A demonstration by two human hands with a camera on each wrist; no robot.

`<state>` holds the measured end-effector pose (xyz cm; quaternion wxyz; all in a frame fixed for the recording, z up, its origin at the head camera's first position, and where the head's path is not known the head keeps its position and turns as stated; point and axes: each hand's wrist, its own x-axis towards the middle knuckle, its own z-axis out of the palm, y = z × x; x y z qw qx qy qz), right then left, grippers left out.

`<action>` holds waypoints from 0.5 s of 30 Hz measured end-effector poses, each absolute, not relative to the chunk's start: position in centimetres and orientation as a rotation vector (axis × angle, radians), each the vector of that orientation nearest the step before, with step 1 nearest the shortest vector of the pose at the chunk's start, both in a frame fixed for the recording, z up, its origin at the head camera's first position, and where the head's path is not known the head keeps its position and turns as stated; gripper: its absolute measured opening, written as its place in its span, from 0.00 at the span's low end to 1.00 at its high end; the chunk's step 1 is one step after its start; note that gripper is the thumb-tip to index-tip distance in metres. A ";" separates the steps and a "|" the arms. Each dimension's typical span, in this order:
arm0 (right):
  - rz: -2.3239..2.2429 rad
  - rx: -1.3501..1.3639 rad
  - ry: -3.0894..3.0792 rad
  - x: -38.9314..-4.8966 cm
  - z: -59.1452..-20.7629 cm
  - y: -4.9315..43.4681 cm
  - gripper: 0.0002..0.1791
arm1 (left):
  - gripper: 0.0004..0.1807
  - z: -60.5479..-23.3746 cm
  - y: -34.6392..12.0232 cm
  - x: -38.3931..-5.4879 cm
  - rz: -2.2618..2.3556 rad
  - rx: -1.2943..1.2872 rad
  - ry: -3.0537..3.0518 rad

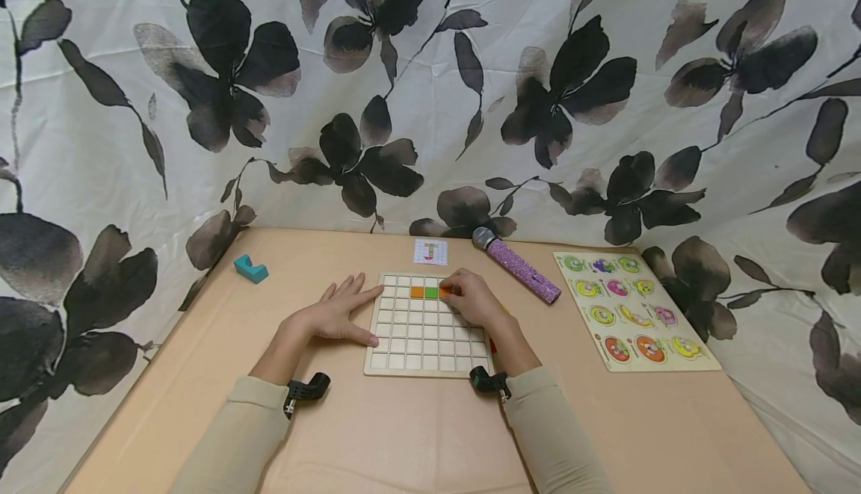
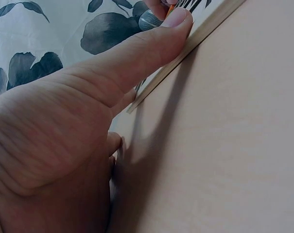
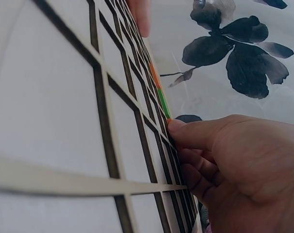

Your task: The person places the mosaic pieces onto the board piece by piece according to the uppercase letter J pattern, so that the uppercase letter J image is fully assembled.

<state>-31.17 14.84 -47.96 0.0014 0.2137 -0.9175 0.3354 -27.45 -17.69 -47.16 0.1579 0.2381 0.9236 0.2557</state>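
Observation:
A white grid board point(image 1: 403, 363) with a pale wooden frame lies in the middle of the table. In its upper part sit an orange tile point(image 1: 417, 292) and a green tile point(image 1: 431, 293) side by side. My right hand point(image 1: 476, 301) pinches another orange tile point(image 1: 442, 294) between thumb and fingertips, right beside the green one; in the right wrist view the thumb covers most of this tile point(image 3: 169, 121). My left hand point(image 1: 339, 311) rests at the board's left edge, fingers spread, with the thumb point(image 2: 159, 46) on the frame.
Behind the board lies a small pattern card point(image 1: 430, 252). A glittery purple microphone point(image 1: 518, 266) lies to its right, and a fruit picture board point(image 1: 632, 315) farther right. A teal block point(image 1: 251, 269) sits at the far left. Something red point(image 1: 493, 346) shows beside the board's right edge.

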 end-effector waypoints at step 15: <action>1.053 0.677 -2.878 -31.2 -48.0 14.9 0.15 | 0.62 -47.3 -17.7 -27.6 0.735 0.673 2.636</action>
